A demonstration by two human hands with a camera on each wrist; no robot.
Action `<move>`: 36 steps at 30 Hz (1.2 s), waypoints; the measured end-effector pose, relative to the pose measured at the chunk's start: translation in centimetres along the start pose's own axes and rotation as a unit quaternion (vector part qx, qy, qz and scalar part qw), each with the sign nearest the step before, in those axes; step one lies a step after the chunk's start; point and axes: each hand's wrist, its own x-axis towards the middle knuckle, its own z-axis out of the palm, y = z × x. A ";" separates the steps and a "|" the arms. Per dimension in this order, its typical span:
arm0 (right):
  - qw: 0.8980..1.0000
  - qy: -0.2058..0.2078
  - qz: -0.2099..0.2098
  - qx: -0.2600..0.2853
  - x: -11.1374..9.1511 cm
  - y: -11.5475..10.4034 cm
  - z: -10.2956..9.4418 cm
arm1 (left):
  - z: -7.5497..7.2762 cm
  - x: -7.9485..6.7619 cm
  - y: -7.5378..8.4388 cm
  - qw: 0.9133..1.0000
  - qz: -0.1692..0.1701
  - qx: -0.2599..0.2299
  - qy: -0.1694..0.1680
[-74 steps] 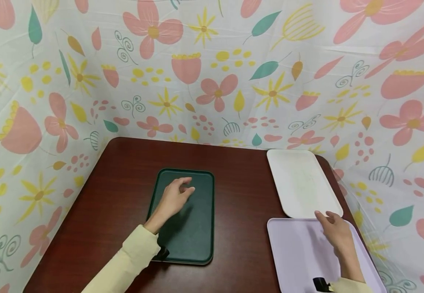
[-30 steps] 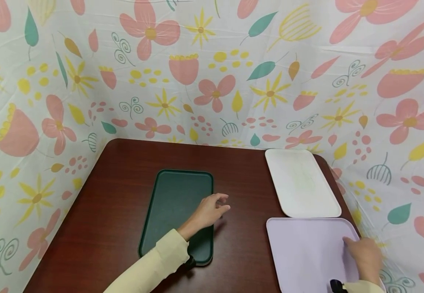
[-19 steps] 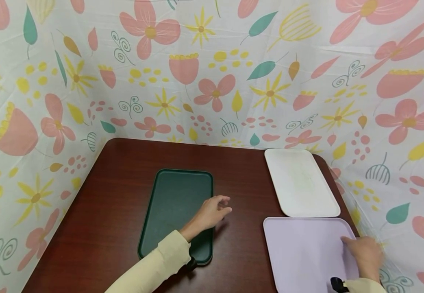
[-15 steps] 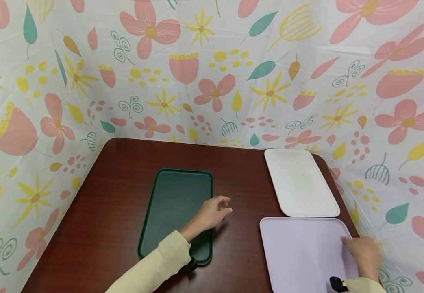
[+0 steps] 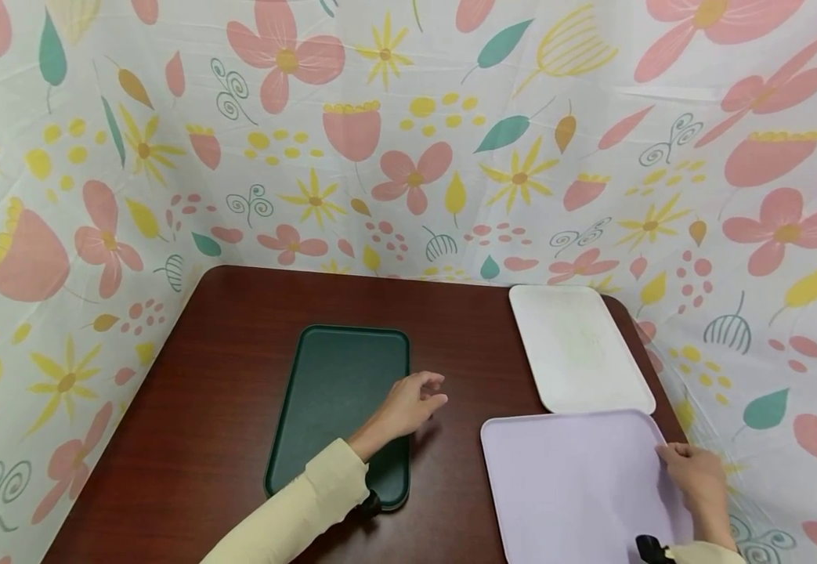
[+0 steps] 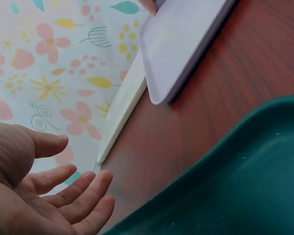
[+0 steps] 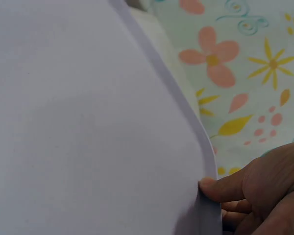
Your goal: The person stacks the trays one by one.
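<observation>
My right hand (image 5: 697, 474) grips the right rim of a lilac tray (image 5: 570, 478). In the right wrist view the thumb (image 7: 213, 188) lies over the rim and the other fingers go beneath it. The tray's far edge overlaps the near end of a white tray (image 5: 580, 348). My left hand (image 5: 408, 406) hovers over the right edge of a dark green tray (image 5: 352, 376), holding nothing. Its fingers look loosely bent and spread in the left wrist view, where the lilac tray (image 6: 174, 44) appears tilted, its corner over the white tray's side.
All three trays are on a dark reddish-brown table (image 5: 239, 329). A white cloth (image 5: 408, 141) printed with pink flowers and leaves hangs behind and along both sides. Bare tabletop (image 5: 457, 345) lies between the green tray and the other two.
My right hand came from above the lilac tray to its right rim and took hold. The tray has shifted left and slightly away. My left hand moved right across the green tray, then stayed.
</observation>
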 end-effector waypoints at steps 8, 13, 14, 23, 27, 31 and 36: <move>1.000 0.010 -0.015 -0.004 -0.2 -3.2 -1.5 | -0.2 0.9 0.6 1.000 0.011 0.019 0.008; 0.999 0.014 -0.046 0.003 -0.4 -5.9 -1.9 | -0.3 1.3 1.0 0.999 0.021 0.024 0.008; 0.998 0.015 -0.054 0.004 -0.4 -6.4 -2.0 | -0.3 1.4 1.1 0.999 0.023 0.023 0.008; 0.991 0.018 -0.130 0.017 -0.3 -10.8 -2.3 | -0.5 1.8 2.5 0.999 0.024 0.024 0.013; 0.985 0.034 -0.169 0.033 -0.5 -13.1 -2.1 | -0.4 2.0 3.0 0.999 0.026 0.027 0.015; 0.977 0.040 -0.203 0.052 -0.7 -15.4 -1.8 | -0.2 2.1 3.3 0.999 0.028 0.014 0.013; 0.971 0.036 -0.228 0.065 -0.8 -17.5 -1.5 | 0.1 2.2 3.6 1.000 0.025 -0.001 0.011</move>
